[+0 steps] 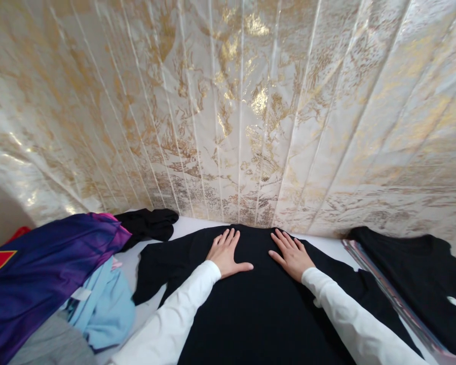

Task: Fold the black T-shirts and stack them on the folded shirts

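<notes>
A black T-shirt lies spread on a white surface in front of me, its neck end toward the curtain and its sleeves out to both sides. My left hand rests flat on its upper left part, fingers stretched and thumb pointing right. On the upper right part lies my right hand, palm down with the fingers apart. Neither hand grips the cloth. The bottom of the shirt runs out of view.
At left is a loose heap with a purple garment, a light blue one, a grey one and a black one. A folded stack topped by a black shirt sits right. Behind hangs a gold-patterned curtain.
</notes>
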### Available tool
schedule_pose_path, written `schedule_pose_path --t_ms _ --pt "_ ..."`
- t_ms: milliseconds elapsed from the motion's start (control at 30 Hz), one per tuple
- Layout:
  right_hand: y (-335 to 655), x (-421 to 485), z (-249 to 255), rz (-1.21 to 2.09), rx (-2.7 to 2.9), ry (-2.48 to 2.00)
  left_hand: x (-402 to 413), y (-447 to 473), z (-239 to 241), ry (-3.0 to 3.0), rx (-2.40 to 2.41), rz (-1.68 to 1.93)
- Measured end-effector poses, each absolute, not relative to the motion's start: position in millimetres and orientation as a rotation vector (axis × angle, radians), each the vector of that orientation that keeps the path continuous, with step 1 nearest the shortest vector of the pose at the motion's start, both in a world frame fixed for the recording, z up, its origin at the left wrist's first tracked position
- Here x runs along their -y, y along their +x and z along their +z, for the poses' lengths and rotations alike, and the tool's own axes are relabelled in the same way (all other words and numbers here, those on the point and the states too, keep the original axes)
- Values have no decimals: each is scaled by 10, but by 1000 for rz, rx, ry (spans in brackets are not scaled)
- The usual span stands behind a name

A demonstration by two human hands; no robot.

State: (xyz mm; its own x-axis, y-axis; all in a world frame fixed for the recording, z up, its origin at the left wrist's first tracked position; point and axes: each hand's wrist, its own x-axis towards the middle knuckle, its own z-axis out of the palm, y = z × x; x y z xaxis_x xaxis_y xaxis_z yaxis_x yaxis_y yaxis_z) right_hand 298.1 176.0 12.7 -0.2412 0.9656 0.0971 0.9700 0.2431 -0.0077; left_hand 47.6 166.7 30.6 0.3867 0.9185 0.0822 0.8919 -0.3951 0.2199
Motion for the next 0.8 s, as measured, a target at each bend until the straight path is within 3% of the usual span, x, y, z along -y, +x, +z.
schedule_pose_path --t_ms 333,533,800 --pt "2975 -1752 123 -79 2392 -1849 -1915 -106 263 2264 -1932 392" --pt "3165 -1738 194 137 2364 -1681 -1935 -300 371 2315 -1803 567" --pt "3463 -1607 133 22 2408 -1612 -1995 42 442 2515 -1525 664"
